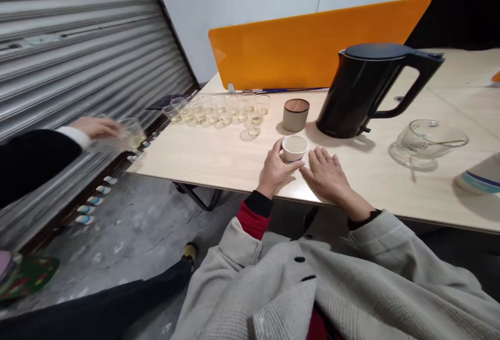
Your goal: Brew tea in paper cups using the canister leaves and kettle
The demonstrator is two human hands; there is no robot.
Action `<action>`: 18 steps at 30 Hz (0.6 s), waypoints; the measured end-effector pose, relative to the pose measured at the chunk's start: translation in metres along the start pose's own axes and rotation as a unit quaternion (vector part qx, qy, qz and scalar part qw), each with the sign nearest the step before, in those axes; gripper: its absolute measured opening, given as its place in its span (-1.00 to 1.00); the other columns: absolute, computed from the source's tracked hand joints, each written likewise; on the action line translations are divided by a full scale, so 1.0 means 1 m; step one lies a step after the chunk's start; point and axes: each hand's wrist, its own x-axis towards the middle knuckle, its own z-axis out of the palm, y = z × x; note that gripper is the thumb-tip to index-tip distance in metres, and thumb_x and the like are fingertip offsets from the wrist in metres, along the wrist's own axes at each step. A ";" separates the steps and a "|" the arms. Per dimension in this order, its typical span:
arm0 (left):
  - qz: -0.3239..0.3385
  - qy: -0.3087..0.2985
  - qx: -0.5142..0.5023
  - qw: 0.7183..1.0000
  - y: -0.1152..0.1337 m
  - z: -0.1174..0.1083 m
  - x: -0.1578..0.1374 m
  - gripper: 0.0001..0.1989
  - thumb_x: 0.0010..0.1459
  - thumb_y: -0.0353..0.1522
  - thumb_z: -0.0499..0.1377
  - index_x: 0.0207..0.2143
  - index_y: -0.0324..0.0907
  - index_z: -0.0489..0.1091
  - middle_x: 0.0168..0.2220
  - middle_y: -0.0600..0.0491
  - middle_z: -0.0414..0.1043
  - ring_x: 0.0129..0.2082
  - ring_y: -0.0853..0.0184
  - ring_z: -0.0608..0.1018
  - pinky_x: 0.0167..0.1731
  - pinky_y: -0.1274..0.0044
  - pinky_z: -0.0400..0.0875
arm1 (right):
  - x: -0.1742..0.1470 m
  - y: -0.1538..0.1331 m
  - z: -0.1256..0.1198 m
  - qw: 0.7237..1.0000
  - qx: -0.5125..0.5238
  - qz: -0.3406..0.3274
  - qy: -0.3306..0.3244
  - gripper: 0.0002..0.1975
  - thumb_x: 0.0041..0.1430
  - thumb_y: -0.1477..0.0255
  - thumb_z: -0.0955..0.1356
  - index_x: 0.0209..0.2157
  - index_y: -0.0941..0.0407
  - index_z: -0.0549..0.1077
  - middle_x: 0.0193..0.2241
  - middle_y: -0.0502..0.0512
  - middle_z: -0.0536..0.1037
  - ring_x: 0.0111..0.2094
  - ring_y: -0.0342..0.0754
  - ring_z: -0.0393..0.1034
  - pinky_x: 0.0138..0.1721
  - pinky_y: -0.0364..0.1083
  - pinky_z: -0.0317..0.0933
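Note:
A white paper cup [294, 148] with a blue band near its base stands upright at the table's front edge. My left hand [276, 169] curls round its left side, thumb across the front. Just right of the cup, my right hand [327, 176] lies with its fingers stretched out and nothing in it. Behind the paper cup is a grey-beige cup [296, 116] with a brown inside. To the right of that cup stands a black electric kettle [363, 90], its handle pointing right. Several small clear cups [219, 110] holding pale liquid are grouped at the back left.
At left, another person's hand [97, 127] holds a clear cup [133, 133], blurred. An orange divider [312, 46] spans the table's back. A glass bowl [429, 142] and another paper cup [480, 176] are at right. Several small cups [94, 200] line the floor beside a metal shutter [78, 43].

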 end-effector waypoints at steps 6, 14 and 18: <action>-0.021 0.008 0.012 1.000 0.005 0.002 0.001 -0.36 0.02 -0.26 0.55 0.14 -0.07 0.47 0.09 -0.10 0.61 0.08 0.08 0.63 0.13 0.24 0.53 | 0.000 0.001 0.001 1.000 -0.004 -0.006 0.006 -0.19 0.55 0.09 0.05 0.52 0.43 0.09 0.57 0.49 0.01 0.60 0.37 -0.18 0.53 0.38 -0.18; -0.016 0.066 0.035 0.997 0.008 -0.008 -0.005 -0.43 0.03 -0.29 0.53 0.07 -0.13 0.47 0.03 -0.08 0.63 -0.01 0.15 0.64 0.06 0.32 0.55 | 0.001 0.002 0.003 1.000 -0.007 -0.009 0.012 -0.19 0.54 0.10 0.05 0.52 0.43 0.10 0.57 0.50 0.01 0.60 0.38 -0.17 0.53 0.39 -0.17; -0.038 0.092 0.010 0.995 -0.006 -0.031 -0.006 -0.41 0.06 -0.27 0.50 0.11 -0.15 0.43 0.04 -0.10 0.63 -0.04 0.17 0.67 -0.01 0.36 0.59 | 0.002 0.003 0.005 1.000 0.004 -0.010 0.017 -0.19 0.53 0.11 0.05 0.51 0.44 0.11 0.57 0.52 0.02 0.60 0.39 -0.17 0.53 0.40 -0.17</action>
